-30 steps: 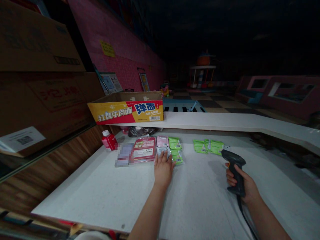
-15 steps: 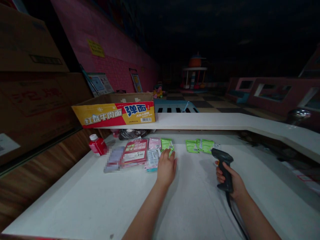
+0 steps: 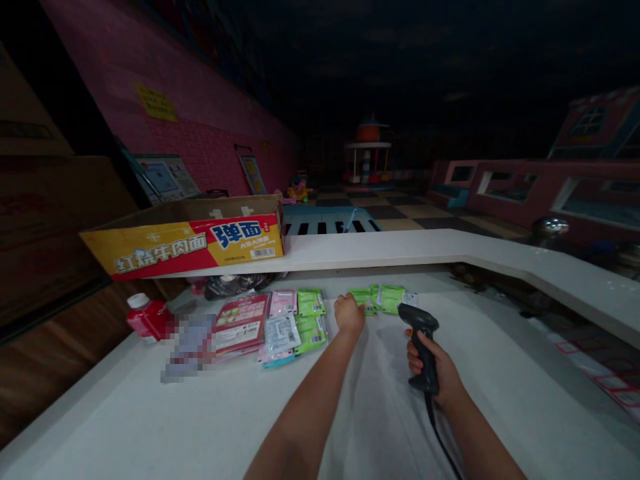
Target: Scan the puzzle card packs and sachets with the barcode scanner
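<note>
My right hand (image 3: pixel 433 370) is wrapped round the grip of a black handheld barcode scanner (image 3: pixel 424 347), its head tilted up and to the left and its cord running down. My left hand (image 3: pixel 349 315) has its fingers curled at the left edge of a green packet (image 3: pixel 369 301); the fingertips are partly hidden. Beside that packet lies another green packet (image 3: pixel 391 299). To the left of my left hand, one green packet (image 3: pixel 311 302) is above another green packet (image 3: pixel 311 333). They border a pink packet (image 3: pixel 283 303), a clear-and-white packet (image 3: pixel 281 333) and a red-and-white flat pack (image 3: pixel 241 323).
A red bottle with a white cap (image 3: pixel 149 317) stands at the left of the white counter (image 3: pixel 200 427), near a blurred-out item (image 3: pixel 190 347). An open noodle carton (image 3: pixel 200 248) sits on the raised ledge (image 3: pixel 380 248). Brown cartons (image 3: pixel 55 227) are stacked at far left.
My left hand has moved right, from the left-hand green packets to the right-hand ones, and its fingers have curled. A lower green packet is now uncovered. The view has shifted to the right.
</note>
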Motion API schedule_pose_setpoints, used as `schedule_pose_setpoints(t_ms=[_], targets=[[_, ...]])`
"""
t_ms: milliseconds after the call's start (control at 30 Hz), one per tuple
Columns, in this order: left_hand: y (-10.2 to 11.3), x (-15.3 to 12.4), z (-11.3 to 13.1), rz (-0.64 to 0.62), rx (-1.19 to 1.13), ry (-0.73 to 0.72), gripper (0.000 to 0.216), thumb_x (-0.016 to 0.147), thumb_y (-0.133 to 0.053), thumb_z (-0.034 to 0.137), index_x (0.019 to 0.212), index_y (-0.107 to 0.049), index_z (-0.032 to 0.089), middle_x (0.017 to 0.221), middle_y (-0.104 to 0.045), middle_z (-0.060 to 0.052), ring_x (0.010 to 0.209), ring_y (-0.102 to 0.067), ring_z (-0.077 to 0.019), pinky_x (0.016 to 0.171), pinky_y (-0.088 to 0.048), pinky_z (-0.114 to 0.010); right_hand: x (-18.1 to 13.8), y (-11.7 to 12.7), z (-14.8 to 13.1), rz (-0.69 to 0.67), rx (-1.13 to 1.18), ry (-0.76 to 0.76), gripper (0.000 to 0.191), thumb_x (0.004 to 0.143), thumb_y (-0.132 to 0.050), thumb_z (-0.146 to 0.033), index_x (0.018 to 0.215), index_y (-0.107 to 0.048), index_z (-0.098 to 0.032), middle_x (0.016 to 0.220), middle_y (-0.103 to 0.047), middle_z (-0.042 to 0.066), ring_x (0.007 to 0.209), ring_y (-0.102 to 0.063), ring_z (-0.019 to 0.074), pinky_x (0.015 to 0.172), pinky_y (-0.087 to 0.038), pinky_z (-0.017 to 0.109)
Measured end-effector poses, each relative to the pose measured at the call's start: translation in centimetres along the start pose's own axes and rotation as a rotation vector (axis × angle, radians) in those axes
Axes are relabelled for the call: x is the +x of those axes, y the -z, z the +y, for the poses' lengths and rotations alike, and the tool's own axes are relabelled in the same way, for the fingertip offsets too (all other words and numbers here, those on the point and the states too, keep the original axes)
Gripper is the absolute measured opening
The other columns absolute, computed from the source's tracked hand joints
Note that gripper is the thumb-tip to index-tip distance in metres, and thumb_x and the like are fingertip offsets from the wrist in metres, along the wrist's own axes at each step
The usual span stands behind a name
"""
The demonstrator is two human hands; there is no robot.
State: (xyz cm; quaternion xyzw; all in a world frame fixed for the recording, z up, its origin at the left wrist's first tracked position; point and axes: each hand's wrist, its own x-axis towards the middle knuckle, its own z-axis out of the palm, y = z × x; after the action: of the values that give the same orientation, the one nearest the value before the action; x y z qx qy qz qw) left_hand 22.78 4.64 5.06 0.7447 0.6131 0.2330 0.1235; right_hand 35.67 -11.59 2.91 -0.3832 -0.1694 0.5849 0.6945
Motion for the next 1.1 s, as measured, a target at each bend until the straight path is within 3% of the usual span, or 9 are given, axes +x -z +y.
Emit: schedule_pose_setpoints(t_ms=[133, 333, 467, 600, 667, 900, 1100], targets=[[-0.9, 1.1, 0.4, -0.007, 0.019, 0.086, 0.046, 0.069, -0.08, 0.027, 0.106, -0.055, 0.014, 0.11, -0.063, -0.018, 0.105, -0.063, -0.0293, 0.088, -0.045, -0.034, 0.1, -0.2, 0.1, 0.008, 0.008, 0.013, 0.042, 0.067, -0.082, -0.046, 0.091, -0.063, -0.018, 0.056, -0.051, -0.005, 0.04, -0.041, 0.0066, 0.036, -0.033, 0.018], [-0.5, 1.3, -0.8, -0.018, -0.219, 0.196, 0.054, 0.055, -0.084, 0.011, 0.097, -0.052, 0.019, 0.099, -0.069, -0.011, 0.096, -0.068, -0.0261, 0.079, -0.047, -0.029, -0.1, -0.8, -0.3, 0.022, 0.026, 0.001, 0.046, 0.062, -0.086, -0.046, 0.09, -0.063, -0.017, 0.055, -0.051, -0.006, 0.04, -0.041, 0.0051, 0.036, -0.032, 0.016], [0.0, 0.5, -1.5, -0.009, -0.282, 0.245, 0.039, 0.056, -0.079, 0.006, 0.086, -0.056, 0.019, 0.091, -0.072, -0.01, 0.093, -0.069, -0.0259, 0.075, -0.047, -0.028, -0.2, -0.7, -0.2, 0.02, -0.001, 0.01, 0.042, 0.066, -0.083, -0.045, 0.091, -0.063, -0.019, 0.055, -0.052, -0.006, 0.04, -0.042, 0.0061, 0.037, -0.034, 0.017], [0.2, -0.9, -2.1, -0.063, -0.242, 0.218, 0.009, 0.072, -0.067, 0.011, 0.075, -0.061, 0.017, 0.089, -0.072, -0.011, 0.091, -0.068, -0.024, 0.073, -0.044, -0.027, -0.1, -0.5, 0.0, 0.022, -0.005, 0.03, 0.044, 0.064, -0.084, -0.046, 0.09, -0.063, -0.018, 0.055, -0.053, -0.005, 0.04, -0.043, 0.0063, 0.036, -0.035, 0.017], [0.2, -1.7, -2.6, -0.071, -0.211, 0.178, 0.005, 0.078, -0.061, 0.015, 0.074, -0.063, 0.016, 0.087, -0.071, -0.011, 0.088, -0.067, -0.0226, 0.072, -0.043, -0.027, -0.2, -0.6, 0.0, 0.026, -0.026, 0.046, 0.045, 0.062, -0.085, -0.046, 0.089, -0.063, -0.018, 0.054, -0.053, -0.006, 0.039, -0.043, 0.006, 0.035, -0.035, 0.016], [-0.6, -3.5, -4.5, 0.165, -0.387, -0.022, 0.021, 0.085, -0.049, 0.02, 0.071, -0.063, 0.016, 0.075, -0.066, -0.007, 0.079, -0.062, -0.0196, 0.072, -0.042, -0.027, -1.1, -1.2, 0.3, -0.064, -0.23, 0.09, 0.043, 0.069, -0.081, -0.048, 0.095, -0.061, -0.019, 0.053, -0.054, -0.006, 0.035, -0.044, 0.007, 0.032, -0.034, 0.017], [-1.8, -3.6, -5.2, 0.289, -0.607, 0.037, 0.019, 0.084, -0.047, 0.02, 0.073, -0.062, 0.017, 0.069, -0.062, -0.004, 0.068, -0.06, -0.0174, 0.064, -0.042, -0.025, -2.2, -1.5, 0.6, -0.141, -0.355, 0.038, 0.047, 0.072, -0.078, -0.047, 0.106, -0.06, -0.019, 0.054, -0.055, -0.006, 0.033, -0.043, 0.007, 0.031, -0.033, 0.017]])
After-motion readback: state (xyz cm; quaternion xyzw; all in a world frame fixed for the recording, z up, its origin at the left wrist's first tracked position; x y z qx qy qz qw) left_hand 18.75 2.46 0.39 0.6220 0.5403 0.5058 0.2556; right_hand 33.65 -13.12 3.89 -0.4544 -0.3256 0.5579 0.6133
